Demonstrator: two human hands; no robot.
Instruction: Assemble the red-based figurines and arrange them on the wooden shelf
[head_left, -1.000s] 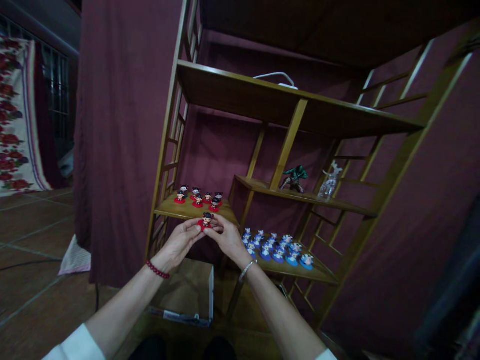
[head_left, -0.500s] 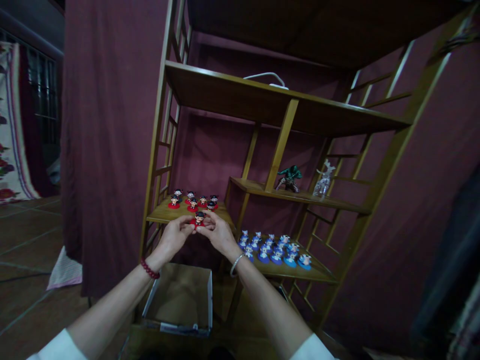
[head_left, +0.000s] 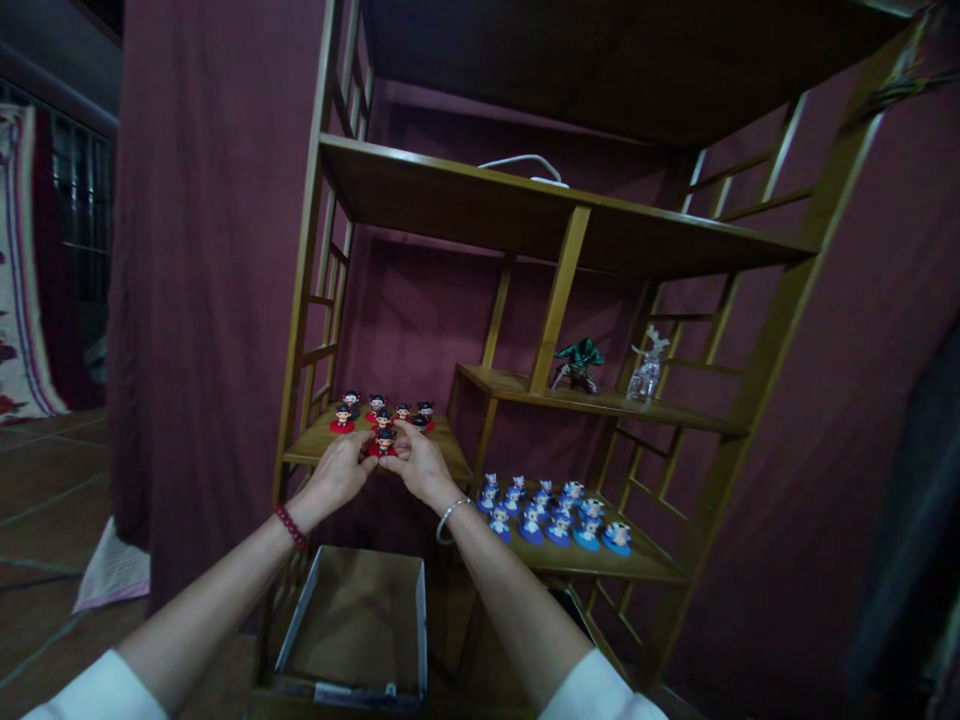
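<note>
Between my two hands is a small red-based figurine [head_left: 385, 443] with dark hair, at the front of the left shelf [head_left: 319, 440]. My left hand [head_left: 341, 470] pinches its left side, and my right hand [head_left: 420, 465] grips its right side with thumb and fingers. Behind it several similar figurines stand in loose rows, one of them [head_left: 343, 418] at the left. Whether the held figurine's base touches the shelf is hard to tell.
Several blue and purple figurines [head_left: 559, 525] stand on the lower right shelf. Above them are a green figure [head_left: 578, 363] and a clear figure [head_left: 647, 368]. An open cardboard box [head_left: 360, 620] lies below my hands.
Both hands have moved slightly left with the figurine, closer to the standing ones. The whole view has shifted a little, and the box and lower shelf appear lower.
</note>
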